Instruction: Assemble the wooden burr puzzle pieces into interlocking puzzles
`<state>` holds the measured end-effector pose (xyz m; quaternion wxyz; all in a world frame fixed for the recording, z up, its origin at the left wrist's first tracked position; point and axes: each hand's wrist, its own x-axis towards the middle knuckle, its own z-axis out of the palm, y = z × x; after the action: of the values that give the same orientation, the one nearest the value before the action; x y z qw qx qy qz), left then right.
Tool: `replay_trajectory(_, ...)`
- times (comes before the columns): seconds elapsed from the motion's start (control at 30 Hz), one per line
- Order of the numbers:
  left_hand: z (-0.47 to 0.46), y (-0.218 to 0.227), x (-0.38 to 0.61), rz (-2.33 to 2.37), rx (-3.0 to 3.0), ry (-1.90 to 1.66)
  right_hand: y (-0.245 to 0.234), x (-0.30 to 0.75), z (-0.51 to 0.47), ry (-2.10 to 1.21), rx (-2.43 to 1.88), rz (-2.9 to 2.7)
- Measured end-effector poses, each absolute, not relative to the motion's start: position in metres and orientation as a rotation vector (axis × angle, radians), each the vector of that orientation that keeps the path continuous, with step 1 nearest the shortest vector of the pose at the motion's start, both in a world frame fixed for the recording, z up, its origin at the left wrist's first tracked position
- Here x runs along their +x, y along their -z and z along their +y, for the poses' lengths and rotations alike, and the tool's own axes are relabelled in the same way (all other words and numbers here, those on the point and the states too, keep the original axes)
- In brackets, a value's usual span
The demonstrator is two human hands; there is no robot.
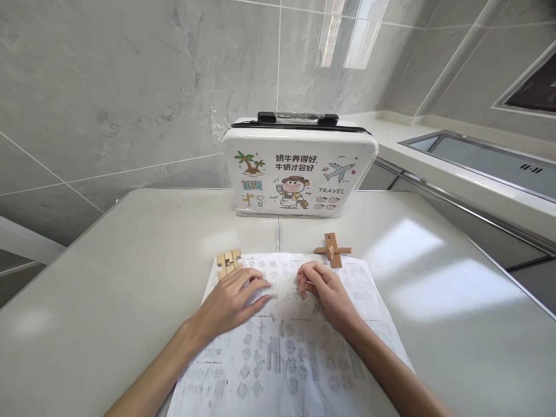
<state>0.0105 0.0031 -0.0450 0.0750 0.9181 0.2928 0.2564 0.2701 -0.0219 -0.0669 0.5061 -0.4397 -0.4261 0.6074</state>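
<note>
A large white printed sheet (282, 315) with small diagrams and text lies flat on the table. Above its left half is my left hand (238, 298), thumb and fingers apart, holding nothing. Just beyond those fingers, at the sheet's upper left corner, sits a group of notched light wooden puzzle pieces (229, 260), partly hidden by the hand. My right hand (324, 289) hovers over the sheet's upper right part with loosely curled fingers, and no object shows in it. Close behind it stands a brown wooden cross-shaped puzzle (330, 252) marked "2", at the sheet's far edge.
A white case (299, 174) with cartoon prints and a black handle, wrapped in clear plastic, stands at the back of the pale table (174, 231). Grey tiled wall (152, 87) rises behind it. To the right runs a counter (434, 153) with a glass-topped panel.
</note>
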Motion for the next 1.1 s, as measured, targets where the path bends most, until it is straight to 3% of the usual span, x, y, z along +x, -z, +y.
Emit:
replay_trajectory(0.13, -0.001, 0.050, 0.015, 0.798, 2.730, -0.708, 0.075, 0.278, -0.013, -1.717, -0.807, -0.570)
replay_trajectory(0.33, -0.003, 0.053, 0.018, 0.799, 2.772, -0.660, 0.078, 0.285, -0.004, -1.753, -0.655, -0.239)
replay_trajectory(1.1, -0.003, 0.056, 0.021, 0.841, 2.711, -0.642, 0.067, 0.287, -0.005, -1.762, -0.544, 0.008)
